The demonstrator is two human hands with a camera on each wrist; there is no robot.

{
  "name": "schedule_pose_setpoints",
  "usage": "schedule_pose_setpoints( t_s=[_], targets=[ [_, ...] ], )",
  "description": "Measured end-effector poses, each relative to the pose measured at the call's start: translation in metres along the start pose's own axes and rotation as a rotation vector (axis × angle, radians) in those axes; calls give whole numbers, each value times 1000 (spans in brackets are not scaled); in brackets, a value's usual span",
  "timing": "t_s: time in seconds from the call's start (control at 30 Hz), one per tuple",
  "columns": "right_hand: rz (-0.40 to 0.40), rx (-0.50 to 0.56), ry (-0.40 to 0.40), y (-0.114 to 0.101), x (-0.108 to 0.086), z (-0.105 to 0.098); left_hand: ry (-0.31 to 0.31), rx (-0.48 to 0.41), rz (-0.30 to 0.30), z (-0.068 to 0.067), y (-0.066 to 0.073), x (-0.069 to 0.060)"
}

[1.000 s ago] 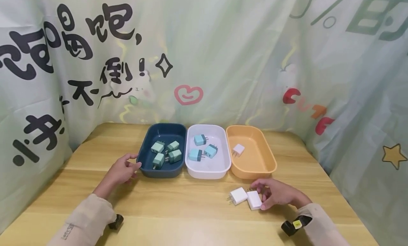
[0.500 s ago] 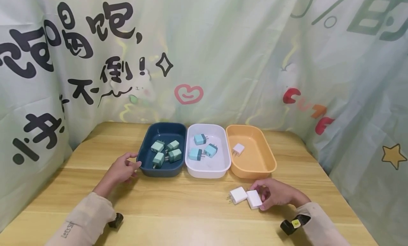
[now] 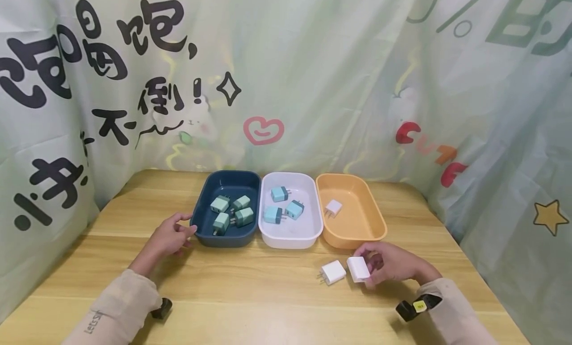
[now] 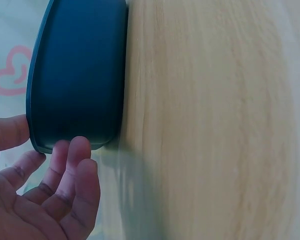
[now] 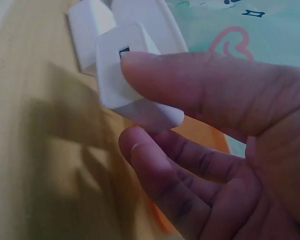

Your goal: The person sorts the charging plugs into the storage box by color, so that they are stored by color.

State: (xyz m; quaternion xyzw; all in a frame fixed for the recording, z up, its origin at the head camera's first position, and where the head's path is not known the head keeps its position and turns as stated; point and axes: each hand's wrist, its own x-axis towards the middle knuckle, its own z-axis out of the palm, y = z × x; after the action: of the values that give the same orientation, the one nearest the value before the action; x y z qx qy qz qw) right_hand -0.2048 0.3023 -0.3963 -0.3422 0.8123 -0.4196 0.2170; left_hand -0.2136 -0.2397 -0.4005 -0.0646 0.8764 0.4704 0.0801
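Observation:
My right hand (image 3: 393, 263) pinches a white plug-in charger (image 3: 359, 269) between thumb and fingers. In the right wrist view, the thumb lies over the face of this charger (image 5: 125, 75) with its small dark port, and it is raised off the table. A second white charger (image 3: 332, 272), prongs to the left, lies on the table beside it. My left hand (image 3: 170, 236) touches the near-left corner of the dark blue tray (image 3: 225, 241). In the left wrist view, the thumb and index finger are at the rim of this tray (image 4: 80, 75), the other fingers loosely bent.
Several green chargers (image 3: 220, 204) lie in the blue tray. The white tray (image 3: 290, 241) beside it holds three light-blue chargers (image 3: 272, 215). One white charger (image 3: 333, 208) lies in the orange tray (image 3: 357, 241). A printed curtain (image 3: 313, 87) hangs behind the wooden table (image 3: 250, 300).
My right hand has lifted the white charger off the table and moved slightly away from me, parting it from the other one. The left hand stays at the blue tray.

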Motion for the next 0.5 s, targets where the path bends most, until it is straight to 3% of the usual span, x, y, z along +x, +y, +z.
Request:
schedule_pose_setpoints(
  t_s=[0.5],
  targets=[
    [33,-22,-22,-19,6,-11,1,6,-3,1,-2,1]
  ],
)
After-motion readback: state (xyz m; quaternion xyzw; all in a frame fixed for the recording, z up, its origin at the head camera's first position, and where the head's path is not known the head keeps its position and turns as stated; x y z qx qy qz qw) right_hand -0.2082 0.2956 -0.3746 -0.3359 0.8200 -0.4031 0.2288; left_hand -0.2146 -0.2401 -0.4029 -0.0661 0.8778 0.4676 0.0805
